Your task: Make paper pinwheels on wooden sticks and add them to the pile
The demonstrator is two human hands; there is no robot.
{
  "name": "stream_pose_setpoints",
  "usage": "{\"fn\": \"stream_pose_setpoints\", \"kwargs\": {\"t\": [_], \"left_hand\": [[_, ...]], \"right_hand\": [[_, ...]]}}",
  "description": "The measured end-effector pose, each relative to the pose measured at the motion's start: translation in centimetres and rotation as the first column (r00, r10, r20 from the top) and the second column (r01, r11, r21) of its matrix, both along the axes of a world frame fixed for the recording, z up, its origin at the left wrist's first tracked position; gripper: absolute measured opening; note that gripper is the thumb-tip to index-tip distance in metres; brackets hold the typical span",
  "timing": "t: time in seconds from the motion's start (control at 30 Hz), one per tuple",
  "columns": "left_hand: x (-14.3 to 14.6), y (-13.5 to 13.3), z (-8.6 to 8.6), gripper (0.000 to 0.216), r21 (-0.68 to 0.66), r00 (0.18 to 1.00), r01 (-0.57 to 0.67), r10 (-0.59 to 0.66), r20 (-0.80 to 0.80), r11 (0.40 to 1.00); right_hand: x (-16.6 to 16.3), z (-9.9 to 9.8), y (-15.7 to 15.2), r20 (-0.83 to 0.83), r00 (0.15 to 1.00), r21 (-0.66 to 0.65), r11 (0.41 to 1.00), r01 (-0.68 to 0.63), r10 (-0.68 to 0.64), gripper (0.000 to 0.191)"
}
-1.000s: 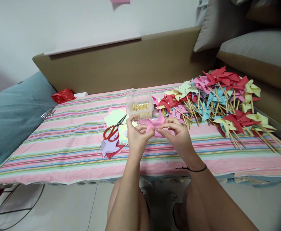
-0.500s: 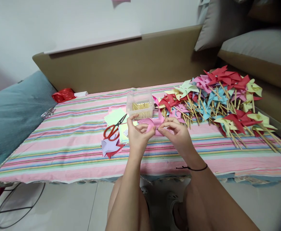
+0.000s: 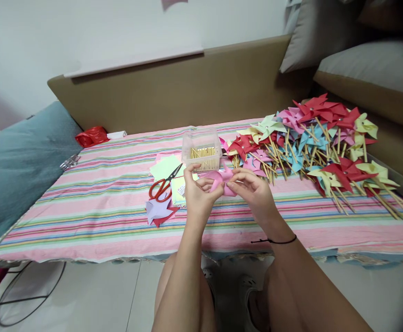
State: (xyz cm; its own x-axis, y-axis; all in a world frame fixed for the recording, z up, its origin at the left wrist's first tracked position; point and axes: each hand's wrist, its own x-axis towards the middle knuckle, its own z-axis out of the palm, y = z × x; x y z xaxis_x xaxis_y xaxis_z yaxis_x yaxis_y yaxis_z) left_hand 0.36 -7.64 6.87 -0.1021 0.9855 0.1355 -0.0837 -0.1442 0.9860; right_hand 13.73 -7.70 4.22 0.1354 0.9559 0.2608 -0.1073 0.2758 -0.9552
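Observation:
A pink paper pinwheel (image 3: pixel 218 180) is held up between my two hands, over the striped cloth. My left hand (image 3: pixel 201 191) grips its left side, thumb and fingers closed on the folded paper. At its middle and right side, my right hand (image 3: pixel 251 186) pinches the paper with thumb and index finger. The fingers partly hide the pinwheel's centre. Just behind my hands stands a clear plastic box (image 3: pixel 201 138) with short wooden sticks (image 3: pixel 203 154) in it. Orange-handled scissors (image 3: pixel 163 185) lie to the left on pale paper sheets (image 3: pixel 165 167).
Many finished pinwheels (image 3: pixel 312 138) on sticks are heaped at the right. Purple cut paper (image 3: pixel 157 210) and red paper (image 3: pixel 166 216) lie near the scissors. A red plastic bag (image 3: pixel 91 137) sits at the back left, beside a blue cushion (image 3: pixel 32 161). The striped cloth (image 3: pixel 94 207) covers the seat.
My right thumb and fingers have shifted slightly at the pinwheel's centre, and its upper right blade now sits lower and more folded. My left hand stays nearly still.

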Motion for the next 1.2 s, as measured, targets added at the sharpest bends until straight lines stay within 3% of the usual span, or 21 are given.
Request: {"fn": "stream_pose_setpoints", "kwargs": {"t": [0.13,0.27,0.77,1.2], "left_hand": [[-0.1,-0.1,0.0,0.061,0.004,1.000,0.007,-0.007,0.010,1.000],[-0.2,-0.1,0.0,0.062,0.001,0.999,0.025,-0.025,0.020,1.000],[-0.4,0.1,0.0,0.062,-0.008,0.999,0.041,-0.040,0.028,0.999],[-0.3,0.1,-0.1,0.059,0.005,0.999,0.033,-0.033,0.009,0.999]], "right_hand": [[-0.3,0.4,-0.2,-0.175,0.984,-0.093,0.995,-0.020,0.004,0.048],[-0.3,0.7,-0.5,-0.203,0.978,-0.111,0.992,-0.068,0.044,0.068],[-0.1,0.9,-1.0,-0.105,0.994,-0.060,0.998,-0.005,-0.002,0.074],[0.1,1.2,-1.3,-0.033,0.999,-0.114,0.993,0.039,-0.043,0.074]]}}
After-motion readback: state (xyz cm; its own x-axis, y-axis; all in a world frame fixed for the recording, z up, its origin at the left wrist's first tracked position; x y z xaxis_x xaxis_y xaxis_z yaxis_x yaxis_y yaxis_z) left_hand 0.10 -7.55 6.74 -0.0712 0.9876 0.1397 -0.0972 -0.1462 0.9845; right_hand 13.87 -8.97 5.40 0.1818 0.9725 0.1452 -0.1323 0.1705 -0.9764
